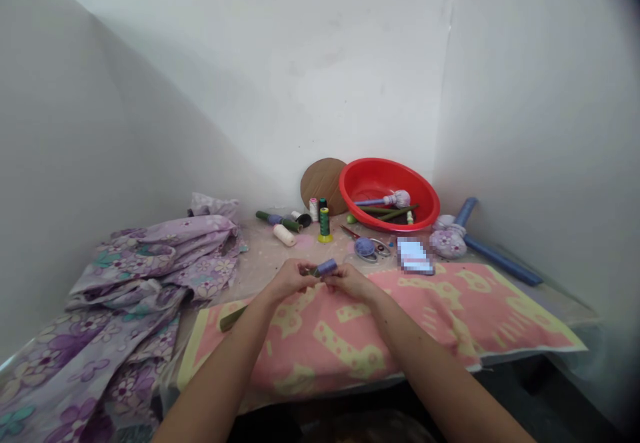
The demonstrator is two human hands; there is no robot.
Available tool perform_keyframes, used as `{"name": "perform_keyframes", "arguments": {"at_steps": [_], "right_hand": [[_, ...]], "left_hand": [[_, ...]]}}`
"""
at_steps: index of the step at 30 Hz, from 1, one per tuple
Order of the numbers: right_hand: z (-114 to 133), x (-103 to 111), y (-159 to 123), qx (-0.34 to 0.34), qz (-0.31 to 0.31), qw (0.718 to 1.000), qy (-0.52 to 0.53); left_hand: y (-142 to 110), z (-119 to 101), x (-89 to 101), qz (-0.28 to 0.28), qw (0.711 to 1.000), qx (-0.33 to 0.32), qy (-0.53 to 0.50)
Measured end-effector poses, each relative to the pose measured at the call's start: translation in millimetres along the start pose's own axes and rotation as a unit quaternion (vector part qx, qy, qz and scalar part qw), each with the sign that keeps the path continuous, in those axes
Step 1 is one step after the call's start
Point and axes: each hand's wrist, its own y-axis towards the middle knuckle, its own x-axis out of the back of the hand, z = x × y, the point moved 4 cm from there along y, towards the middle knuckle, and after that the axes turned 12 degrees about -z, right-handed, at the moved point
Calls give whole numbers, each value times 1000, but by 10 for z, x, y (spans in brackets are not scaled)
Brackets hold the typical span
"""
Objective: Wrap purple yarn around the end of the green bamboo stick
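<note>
Above a pink and yellow towel [345,336], my left hand [295,278] is closed around a green stick [233,318] that passes under my left forearm. Bluish-purple material [327,268] is wrapped around the stick's far end. My right hand [353,282] pinches at that wrapped end from the other side, so both hands are on the same piece. Fingers partly hide the stick between them. Just beyond my hands stand a dark green thread spool [325,223] on a yellow base and a round purple pincushion-like ball [365,248] beside scissors [381,248].
A red basin [345,196] holding sticks leans at the back before a brown disc [320,186]. Floral cloth [150,283] is heaped at left. A phone [415,256] and blue rods [500,261] lie right. Cream thread [285,235] and another green stick [293,225] lie behind.
</note>
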Motion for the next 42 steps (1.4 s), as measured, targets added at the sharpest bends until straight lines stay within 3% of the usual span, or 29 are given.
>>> {"name": "perform_keyframes", "arguments": {"at_steps": [8,15,30,38,42], "right_hand": [[76,-26,-45,69,-26,995,-70],[78,-37,-62,47,-19,997,-52],[110,2,-77,77,-59,992,-76],[94,-4,-62,91,-60,991,-72],[56,-5,-35,108,-75,984,-122]], "left_hand": [[58,48,30,20,1000,-6,-15],[51,89,13,39,999,1,-26],[32,149,-69,39,999,23,-8],[32,198,-102,31,998,-14,58],[49,251,-102,14,996,-13,89]]}}
